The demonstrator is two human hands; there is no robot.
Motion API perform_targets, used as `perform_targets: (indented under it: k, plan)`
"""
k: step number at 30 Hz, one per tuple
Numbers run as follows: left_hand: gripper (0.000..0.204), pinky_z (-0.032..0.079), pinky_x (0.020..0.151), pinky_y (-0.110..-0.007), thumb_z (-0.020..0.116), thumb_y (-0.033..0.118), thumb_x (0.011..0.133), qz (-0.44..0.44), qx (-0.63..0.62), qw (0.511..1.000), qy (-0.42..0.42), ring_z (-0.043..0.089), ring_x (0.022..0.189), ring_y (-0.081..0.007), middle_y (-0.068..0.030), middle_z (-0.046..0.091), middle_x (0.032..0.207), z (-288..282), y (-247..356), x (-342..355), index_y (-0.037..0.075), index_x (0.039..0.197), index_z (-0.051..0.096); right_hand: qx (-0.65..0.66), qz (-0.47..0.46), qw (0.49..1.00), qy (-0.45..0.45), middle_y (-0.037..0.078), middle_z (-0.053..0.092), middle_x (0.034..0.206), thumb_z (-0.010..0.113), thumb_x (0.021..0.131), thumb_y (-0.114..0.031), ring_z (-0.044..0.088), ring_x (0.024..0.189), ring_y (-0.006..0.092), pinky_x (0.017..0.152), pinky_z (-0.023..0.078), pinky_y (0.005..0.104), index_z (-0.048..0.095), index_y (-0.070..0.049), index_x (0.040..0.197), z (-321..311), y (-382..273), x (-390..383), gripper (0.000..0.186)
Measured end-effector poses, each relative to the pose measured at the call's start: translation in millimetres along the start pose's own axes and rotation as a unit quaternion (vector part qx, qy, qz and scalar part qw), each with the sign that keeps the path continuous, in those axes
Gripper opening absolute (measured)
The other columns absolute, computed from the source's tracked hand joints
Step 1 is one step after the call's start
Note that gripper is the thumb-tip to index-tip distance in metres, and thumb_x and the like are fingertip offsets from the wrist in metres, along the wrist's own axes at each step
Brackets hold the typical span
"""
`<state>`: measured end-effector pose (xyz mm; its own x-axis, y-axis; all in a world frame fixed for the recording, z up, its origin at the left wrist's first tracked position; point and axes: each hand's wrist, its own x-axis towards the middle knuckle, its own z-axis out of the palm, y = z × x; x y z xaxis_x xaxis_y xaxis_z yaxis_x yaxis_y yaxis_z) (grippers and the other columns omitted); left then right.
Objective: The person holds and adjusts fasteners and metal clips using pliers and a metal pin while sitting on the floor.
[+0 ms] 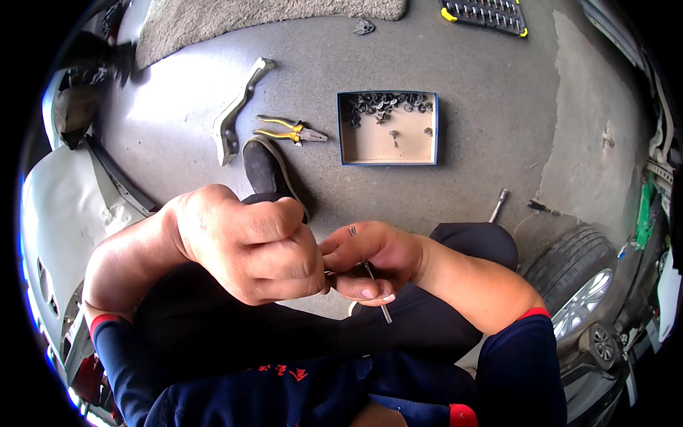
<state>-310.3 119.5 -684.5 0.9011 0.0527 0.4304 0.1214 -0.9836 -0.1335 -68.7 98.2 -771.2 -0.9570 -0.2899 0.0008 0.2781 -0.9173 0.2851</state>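
Observation:
In front of my body the two hands meet. My left hand [249, 245] is closed, its fingers curled tight against the fingertips of the right; whatever they grip is hidden. Pinched between thumb and fingers, a thin metal rod [385, 312] sticks out of my right hand [373, 256] toward my lap. A small dark part shows where the hands touch, too covered to name. Beyond them on the floor lies a shallow blue-edged box [370, 149] with many small black clips [388, 103] in it, mostly along its far side.
Pliers [292, 133] with yellow-and-black handles lie beside my shoe [262, 167], near a curved metal bar [238, 110]. A socket tool [499, 205] lies by my right knee. Farther off are a bit set [487, 16] and a carpet [263, 21]. At right stands a car wheel [580, 285].

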Motion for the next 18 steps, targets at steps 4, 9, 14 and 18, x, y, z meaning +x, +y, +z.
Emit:
perform_targets:
  k: [4, 9, 14, 18]
  plan:
    - [0.013, 0.051, 0.07, -0.035, 0.073, 0.013, 0.072, -0.008, -0.063, 0.998, 0.008, 0.053, 0.073, -0.0175, 0.0024, 0.045, 0.078, 4.1, -1.4, 0.4, 0.013, 0.071, 0.06, -0.018, -0.011, 1.0, 0.002, 0.007, 0.062, 0.062, 0.051, 0.113, -0.023, 0.049, 0.04, 0.0094, 0.038, 0.042, 0.0245, 0.066, 0.008, 0.109, 3.3, -1.1, -1.6, 0.035]
    - [0.014, 0.048, 0.066, -0.034, 0.074, 0.017, 0.068, -0.027, -0.119, 0.992, 0.016, 0.052, 0.07, -0.0169, 0.0037, 0.047, 0.077, 8.7, 0.1, -0.4, 0.013, 0.07, 0.061, -0.028, -0.008, 1.0, 0.006, 0.006, 0.059, 0.061, 0.051, 0.113, -0.022, 0.047, 0.039, 0.0089, 0.038, 0.042, 0.0245, 0.066, 0.009, 0.109, 6.2, -3.8, -3.9, 0.034]
    - [0.017, 0.047, 0.064, -0.035, 0.075, 0.019, 0.065, -0.059, -0.166, 0.984, 0.029, 0.053, 0.071, -0.0167, 0.0035, 0.048, 0.077, 15.8, 2.3, -0.6, 0.013, 0.068, 0.06, -0.016, -0.016, 1.0, -0.004, 0.005, 0.058, 0.06, 0.053, 0.113, -0.02, 0.045, 0.04, 0.0079, 0.037, 0.04, 0.024, 0.066, 0.01, 0.109, 4.7, -2.6, -6.5, 0.032]
    - [0.019, 0.046, 0.062, -0.036, 0.076, 0.021, 0.066, -0.104, -0.208, 0.971, 0.048, 0.054, 0.073, -0.0178, 0.0024, 0.048, 0.077, 19.1, 1.8, -0.9, 0.012, 0.07, 0.059, -0.015, -0.034, 0.999, 0.015, 0.005, 0.057, 0.06, 0.053, 0.112, -0.017, 0.044, 0.04, 0.007, 0.036, 0.038, 0.0236, 0.065, 0.011, 0.109, 7.5, -3.8, -7.9, 0.031]
